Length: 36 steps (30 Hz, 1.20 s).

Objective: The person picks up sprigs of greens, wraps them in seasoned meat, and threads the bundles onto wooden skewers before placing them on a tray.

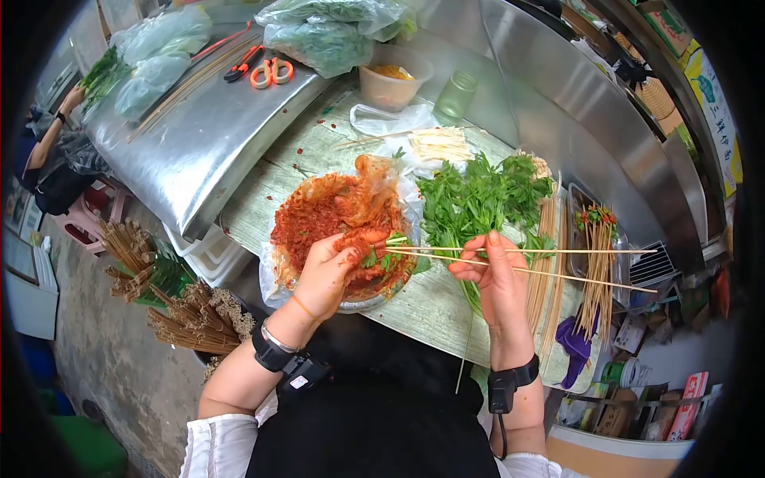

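My left hand (325,271), its fingertips smeared red, is closed on a small bunch of green herb stems (395,242) over the bowl. Two bamboo skewers (590,252) run from those stems to the right, and my right hand (496,269) pinches them partway along. The skewers spread apart toward their far ends. Below my left hand sits a plastic-lined bowl (299,219) of red chili mixture. Leafy green herbs (470,195) lie just beyond my right hand. Whether the stems are pierced is hidden by my left fingers.
Loose skewers (548,263) and loaded skewers (596,255) lie at right beside a purple cloth (574,350). Pale strips (441,143), a plastic tub (392,89) and a green jar (456,97) stand behind. Scissors (271,73) rest on the metal counter (191,143). Another person's arm (48,139) shows far left.
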Each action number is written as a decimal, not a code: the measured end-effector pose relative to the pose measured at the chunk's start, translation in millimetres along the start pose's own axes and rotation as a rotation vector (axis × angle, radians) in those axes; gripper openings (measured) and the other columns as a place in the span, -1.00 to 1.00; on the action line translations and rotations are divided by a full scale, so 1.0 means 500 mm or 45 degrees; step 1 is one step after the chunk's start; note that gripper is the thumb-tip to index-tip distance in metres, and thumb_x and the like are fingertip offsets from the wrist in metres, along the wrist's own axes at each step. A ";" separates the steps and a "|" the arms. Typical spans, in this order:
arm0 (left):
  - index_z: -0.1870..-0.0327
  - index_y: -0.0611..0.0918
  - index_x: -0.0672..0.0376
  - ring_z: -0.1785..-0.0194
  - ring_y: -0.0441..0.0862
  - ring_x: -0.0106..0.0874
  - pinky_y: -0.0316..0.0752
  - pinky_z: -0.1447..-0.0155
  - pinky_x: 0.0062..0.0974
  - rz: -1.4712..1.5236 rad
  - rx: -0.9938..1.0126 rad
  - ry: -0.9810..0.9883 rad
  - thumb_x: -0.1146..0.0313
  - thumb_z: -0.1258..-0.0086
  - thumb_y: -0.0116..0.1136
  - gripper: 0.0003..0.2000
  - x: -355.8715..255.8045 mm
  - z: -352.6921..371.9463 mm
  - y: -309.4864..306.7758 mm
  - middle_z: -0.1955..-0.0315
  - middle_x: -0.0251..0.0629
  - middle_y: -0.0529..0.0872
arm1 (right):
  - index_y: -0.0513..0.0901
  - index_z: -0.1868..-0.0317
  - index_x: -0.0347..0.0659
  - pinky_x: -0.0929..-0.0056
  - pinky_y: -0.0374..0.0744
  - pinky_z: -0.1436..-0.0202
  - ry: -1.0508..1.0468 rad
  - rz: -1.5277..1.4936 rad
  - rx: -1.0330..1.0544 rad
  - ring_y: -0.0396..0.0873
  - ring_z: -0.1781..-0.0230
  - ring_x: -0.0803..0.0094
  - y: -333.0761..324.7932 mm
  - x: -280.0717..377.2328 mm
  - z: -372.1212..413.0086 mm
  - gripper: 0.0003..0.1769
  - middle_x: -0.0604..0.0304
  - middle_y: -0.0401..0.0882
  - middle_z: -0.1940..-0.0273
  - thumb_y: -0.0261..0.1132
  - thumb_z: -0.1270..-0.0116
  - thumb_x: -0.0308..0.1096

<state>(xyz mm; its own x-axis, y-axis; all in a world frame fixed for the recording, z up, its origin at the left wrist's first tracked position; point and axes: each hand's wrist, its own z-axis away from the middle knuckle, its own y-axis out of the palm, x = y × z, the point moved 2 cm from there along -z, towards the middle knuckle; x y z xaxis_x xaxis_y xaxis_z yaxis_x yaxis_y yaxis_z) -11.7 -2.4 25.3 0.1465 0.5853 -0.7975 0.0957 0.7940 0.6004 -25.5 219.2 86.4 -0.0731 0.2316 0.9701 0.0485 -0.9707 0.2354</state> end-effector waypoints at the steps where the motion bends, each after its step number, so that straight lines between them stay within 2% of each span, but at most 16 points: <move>1: -0.03 0.50 0.38 0.04 0.58 -0.38 0.54 -0.04 -0.42 0.147 0.015 -0.065 0.49 -0.40 -0.07 -0.75 0.001 0.001 0.000 0.08 -0.15 0.61 | 0.51 0.31 -0.33 0.54 0.62 0.40 0.000 -0.001 0.000 0.64 0.46 0.36 0.001 0.001 0.000 -0.61 0.15 0.53 0.46 0.00 -0.43 -0.13; 4: 0.01 0.52 0.38 0.08 0.61 -0.31 0.58 0.03 -0.34 0.197 0.008 -0.136 0.37 -0.38 0.03 -0.73 0.001 0.000 0.000 0.09 -0.11 0.61 | 0.51 0.31 -0.33 0.56 0.62 0.39 -0.023 0.051 -0.010 0.64 0.46 0.37 0.002 0.003 0.000 -0.61 0.16 0.53 0.46 0.00 -0.44 -0.14; 11: 0.01 0.50 0.39 0.07 0.61 -0.26 0.59 0.05 -0.36 0.182 0.065 -0.300 0.37 -0.37 0.04 -0.72 -0.022 0.007 0.007 0.08 -0.06 0.60 | 0.51 0.35 -0.29 0.48 0.64 0.39 -0.093 0.114 0.133 0.62 0.49 0.38 -0.006 0.010 -0.011 -0.64 0.17 0.53 0.43 0.02 -0.42 -0.14; 13: -0.01 0.48 0.41 0.03 0.60 -0.21 0.60 0.00 -0.37 0.197 0.110 -0.365 0.43 -0.38 0.00 -0.73 -0.016 0.006 0.003 0.09 -0.02 0.59 | 0.51 0.36 -0.29 0.47 0.64 0.39 -0.107 0.116 0.196 0.61 0.48 0.39 -0.007 0.017 -0.017 -0.63 0.17 0.52 0.41 0.02 -0.42 -0.14; 17: -0.02 0.47 0.41 0.04 0.61 -0.21 0.60 0.01 -0.41 0.224 0.070 -0.402 0.44 -0.37 0.02 -0.73 -0.014 0.010 0.011 0.08 -0.01 0.59 | 0.51 0.38 -0.31 0.42 0.65 0.36 -0.181 0.143 0.290 0.58 0.46 0.41 -0.008 0.025 -0.020 -0.63 0.14 0.49 0.39 0.03 -0.41 -0.15; 20: -0.03 0.47 0.41 0.03 0.60 -0.21 0.58 -0.01 -0.41 0.208 0.061 -0.350 0.46 -0.36 0.04 -0.72 -0.013 0.014 0.014 0.07 -0.01 0.59 | 0.50 0.37 -0.33 0.38 0.65 0.34 -0.255 0.158 0.271 0.57 0.45 0.37 -0.013 0.036 -0.004 -0.62 0.11 0.46 0.37 0.01 -0.42 -0.15; 22: -0.04 0.46 0.40 0.00 0.58 -0.21 0.55 -0.06 -0.38 0.299 -0.060 -0.210 0.46 -0.35 0.05 -0.71 -0.015 0.011 0.011 0.06 -0.02 0.58 | 0.49 0.37 -0.34 0.36 0.65 0.33 -0.296 0.148 0.257 0.58 0.45 0.34 -0.014 0.033 0.014 -0.61 0.09 0.45 0.37 0.00 -0.43 -0.15; 24: -0.02 0.47 0.38 0.00 0.58 -0.24 0.55 -0.06 -0.39 0.358 -0.099 -0.172 0.46 -0.34 0.07 -0.72 -0.009 0.005 0.007 0.05 -0.04 0.58 | 0.50 0.33 -0.40 0.34 0.64 0.27 -0.482 0.076 0.234 0.62 0.38 0.22 -0.013 0.025 0.041 -0.60 0.06 0.46 0.31 -0.01 -0.44 -0.18; 25: -0.01 0.49 0.35 0.00 0.57 -0.28 0.54 -0.07 -0.39 0.422 -0.132 -0.149 0.46 -0.32 0.09 -0.73 -0.007 0.003 0.006 0.05 -0.06 0.57 | 0.49 0.34 -0.37 0.31 0.64 0.28 -0.521 0.176 0.199 0.59 0.42 0.26 0.003 0.020 0.056 -0.60 0.05 0.41 0.33 -0.03 -0.44 -0.16; 33: -0.05 0.48 0.31 -0.01 0.57 -0.33 0.54 -0.05 -0.42 0.453 -0.174 -0.063 0.44 -0.33 0.10 -0.71 0.001 0.004 0.019 0.03 -0.14 0.58 | 0.50 0.31 -0.38 0.29 0.64 0.24 -0.597 0.285 0.213 0.58 0.40 0.27 0.029 -0.009 0.068 -0.61 0.05 0.40 0.30 -0.02 -0.44 -0.17; 36: -0.05 0.48 0.31 0.00 0.58 -0.34 0.54 -0.04 -0.43 0.439 -0.175 -0.004 0.44 -0.32 0.11 -0.70 0.004 0.004 0.019 0.04 -0.15 0.59 | 0.51 0.31 -0.36 0.33 0.62 0.25 -0.710 0.405 0.200 0.58 0.40 0.30 0.037 -0.014 0.074 -0.63 0.04 0.43 0.32 -0.02 -0.44 -0.18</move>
<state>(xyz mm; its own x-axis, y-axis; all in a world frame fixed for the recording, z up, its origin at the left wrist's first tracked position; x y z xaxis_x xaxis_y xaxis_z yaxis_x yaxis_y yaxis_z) -8.3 6.0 29.3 0.1503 0.8221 -0.5491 -0.0927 0.5647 0.8201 12.7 201.9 86.1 0.4938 -0.0252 0.8692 0.1303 -0.9861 -0.1026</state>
